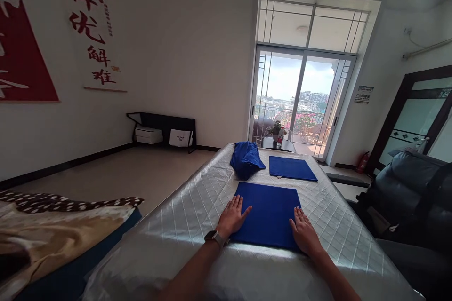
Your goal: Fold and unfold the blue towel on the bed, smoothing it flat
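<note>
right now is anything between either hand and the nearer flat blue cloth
Nothing visible: the left hand rests on the left side of the nearer flat blue cloth, the right hand on its right edge. The crumpled blue cloth and farther flat blue cloth lie beyond it.

A plain, deep-blue rectangular cloth [267, 216] with fairly straight edges and a smooth, nearly uncreased upper face lies flat and spread out on the silver quilted cover [190, 209], toward its near end, one edge facing the camera and the opposite one facing the window [298, 99].
</note>
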